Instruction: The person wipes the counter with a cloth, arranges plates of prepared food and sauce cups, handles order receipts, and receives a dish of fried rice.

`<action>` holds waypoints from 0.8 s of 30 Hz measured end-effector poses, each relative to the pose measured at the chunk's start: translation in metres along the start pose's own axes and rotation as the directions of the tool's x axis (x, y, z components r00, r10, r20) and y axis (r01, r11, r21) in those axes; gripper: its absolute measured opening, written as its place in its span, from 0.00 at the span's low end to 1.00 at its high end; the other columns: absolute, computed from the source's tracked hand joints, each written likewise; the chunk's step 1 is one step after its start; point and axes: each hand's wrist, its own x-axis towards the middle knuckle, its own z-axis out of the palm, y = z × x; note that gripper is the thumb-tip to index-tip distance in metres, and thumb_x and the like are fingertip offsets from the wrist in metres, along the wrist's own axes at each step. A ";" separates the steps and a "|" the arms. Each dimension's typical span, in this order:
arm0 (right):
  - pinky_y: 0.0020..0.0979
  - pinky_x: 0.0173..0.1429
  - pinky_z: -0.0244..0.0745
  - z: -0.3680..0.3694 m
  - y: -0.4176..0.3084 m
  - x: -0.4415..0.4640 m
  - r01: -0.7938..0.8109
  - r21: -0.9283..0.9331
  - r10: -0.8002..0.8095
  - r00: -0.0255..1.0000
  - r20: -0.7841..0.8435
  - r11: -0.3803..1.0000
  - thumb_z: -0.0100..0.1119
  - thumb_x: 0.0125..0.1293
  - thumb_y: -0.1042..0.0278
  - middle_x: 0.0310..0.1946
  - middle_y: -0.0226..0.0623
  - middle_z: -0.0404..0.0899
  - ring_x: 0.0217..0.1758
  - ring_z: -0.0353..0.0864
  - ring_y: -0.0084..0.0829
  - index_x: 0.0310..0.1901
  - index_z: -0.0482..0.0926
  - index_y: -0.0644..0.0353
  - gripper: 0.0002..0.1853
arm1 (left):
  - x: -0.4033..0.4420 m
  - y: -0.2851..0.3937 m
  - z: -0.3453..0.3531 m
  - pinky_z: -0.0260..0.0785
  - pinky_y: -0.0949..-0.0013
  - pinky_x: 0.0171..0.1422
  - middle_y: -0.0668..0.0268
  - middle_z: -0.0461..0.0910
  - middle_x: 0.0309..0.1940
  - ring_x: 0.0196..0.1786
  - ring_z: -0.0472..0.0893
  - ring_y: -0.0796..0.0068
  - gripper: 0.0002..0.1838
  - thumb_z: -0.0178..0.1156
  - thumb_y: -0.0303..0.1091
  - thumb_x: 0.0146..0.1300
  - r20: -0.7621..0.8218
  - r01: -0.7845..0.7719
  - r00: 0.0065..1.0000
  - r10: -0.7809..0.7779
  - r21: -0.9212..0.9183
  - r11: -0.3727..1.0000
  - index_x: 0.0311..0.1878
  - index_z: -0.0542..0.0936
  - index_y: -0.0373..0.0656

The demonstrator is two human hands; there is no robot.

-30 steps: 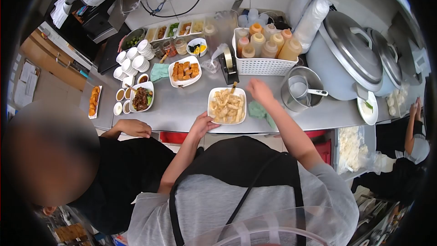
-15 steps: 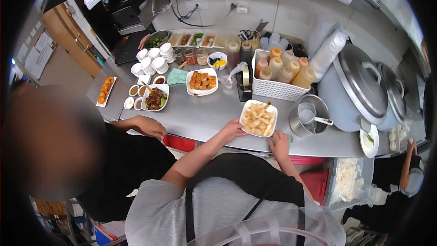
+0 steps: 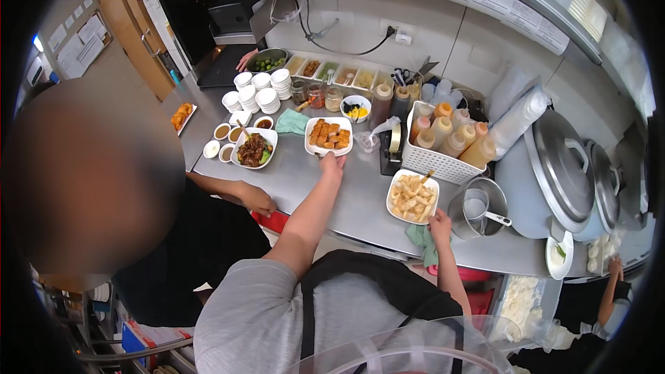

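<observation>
My left hand (image 3: 332,163) is at the front edge of a white square bowl (image 3: 328,136) of sliced golden fried food, its fingers closed on the rim and partly hidden under it. My right hand (image 3: 440,226) grips the lower right corner of another white bowl (image 3: 413,197), which holds pale fried strips and a small wooden stick. Beneath that bowl and beside my right hand, a green cloth (image 3: 422,242) hangs over the counter's front edge.
A co-worker's hand (image 3: 258,199) rests at the counter edge on the left. Nearby are a meat bowl (image 3: 254,149), stacked cups (image 3: 267,100) and a green cloth (image 3: 292,122). Rightward stand a bottle basket (image 3: 443,159), a metal pot (image 3: 478,208) and a large lidded cooker (image 3: 547,173).
My left hand has left the bowl of pale strips and moved left to the bowl of golden slices. My right hand has come to the pale strips' bowl. The view has shifted.
</observation>
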 end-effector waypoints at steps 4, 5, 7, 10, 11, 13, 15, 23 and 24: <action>0.22 0.19 0.70 0.000 -0.010 -0.001 -0.232 0.236 0.168 0.950 0.262 0.944 0.53 0.54 0.78 0.20 0.33 0.73 0.18 0.75 0.25 0.56 0.63 0.66 0.25 | -0.007 0.012 -0.005 0.74 0.66 0.42 0.60 0.68 0.49 0.44 0.75 0.64 0.23 0.42 0.24 0.58 -0.068 -0.028 0.997 0.033 0.082 0.996 0.58 0.59 0.45; 0.22 0.19 0.70 0.002 -0.022 -0.008 -0.233 0.234 0.169 0.950 0.263 0.944 0.53 0.54 0.78 0.20 0.33 0.73 0.18 0.75 0.25 0.56 0.63 0.66 0.25 | -0.013 0.019 -0.011 0.74 0.66 0.42 0.60 0.68 0.49 0.44 0.75 0.64 0.23 0.42 0.24 0.58 -0.070 -0.027 0.997 0.032 0.082 0.996 0.58 0.59 0.45; 0.25 0.24 0.76 0.014 -0.046 -0.023 -0.362 0.339 0.229 0.899 0.374 0.868 0.51 0.56 0.78 0.24 0.36 0.74 0.21 0.78 0.29 0.58 0.59 0.66 0.26 | -0.022 0.034 -0.026 0.74 0.66 0.42 0.60 0.68 0.50 0.42 0.76 0.65 0.22 0.41 0.25 0.58 0.023 -0.012 1.000 0.009 0.145 0.989 0.59 0.58 0.46; 0.27 0.25 0.78 0.048 -0.050 -0.025 -0.371 0.351 0.208 0.882 0.423 0.859 0.50 0.57 0.79 0.26 0.39 0.74 0.22 0.79 0.31 0.58 0.58 0.66 0.26 | -0.022 0.053 -0.054 0.75 0.66 0.41 0.57 0.70 0.45 0.40 0.77 0.65 0.19 0.42 0.27 0.59 0.043 -0.023 0.999 0.014 0.206 0.978 0.56 0.61 0.41; 0.27 0.25 0.77 0.061 -0.054 -0.023 -0.365 0.346 0.193 0.876 0.442 0.865 0.50 0.57 0.79 0.25 0.39 0.74 0.22 0.78 0.30 0.58 0.59 0.66 0.26 | -0.024 0.060 -0.061 0.75 0.66 0.41 0.56 0.71 0.44 0.39 0.77 0.65 0.18 0.42 0.28 0.59 0.043 -0.020 0.999 0.010 0.231 0.973 0.54 0.62 0.39; 0.26 0.24 0.77 0.085 -0.063 -0.017 -0.340 0.385 0.157 0.887 0.435 0.858 0.49 0.56 0.80 0.23 0.38 0.73 0.21 0.78 0.30 0.58 0.60 0.66 0.25 | -0.029 0.072 -0.068 0.75 0.65 0.40 0.55 0.73 0.40 0.38 0.77 0.64 0.16 0.43 0.28 0.60 0.030 -0.011 1.000 0.005 0.212 0.977 0.51 0.63 0.35; 0.25 0.24 0.77 0.107 -0.074 -0.002 -0.280 0.336 0.129 0.904 0.407 0.899 0.48 0.55 0.80 0.21 0.37 0.73 0.21 0.78 0.29 0.57 0.62 0.65 0.25 | -0.033 0.080 -0.070 0.75 0.65 0.39 0.54 0.73 0.38 0.37 0.77 0.63 0.15 0.43 0.29 0.60 0.013 -0.018 1.000 0.015 0.234 0.972 0.49 0.64 0.34; 0.24 0.34 0.76 0.141 -0.114 0.051 -0.286 0.451 0.074 0.899 0.431 0.846 0.46 0.55 0.82 0.37 0.42 0.75 0.32 0.79 0.30 0.58 0.60 0.65 0.26 | -0.019 0.091 -0.076 0.73 0.66 0.48 0.52 0.71 0.43 0.45 0.74 0.60 0.17 0.46 0.34 0.62 0.055 -0.021 0.998 0.014 0.137 0.990 0.51 0.63 0.32; 0.25 0.39 0.76 0.138 -0.116 0.050 -0.307 0.541 0.032 0.888 0.458 0.783 0.46 0.55 0.82 0.39 0.42 0.75 0.36 0.79 0.31 0.59 0.59 0.64 0.26 | -0.024 0.090 -0.074 0.70 0.63 0.53 0.50 0.69 0.45 0.49 0.72 0.58 0.18 0.47 0.35 0.62 0.046 -0.031 0.999 0.027 0.102 0.994 0.51 0.63 0.32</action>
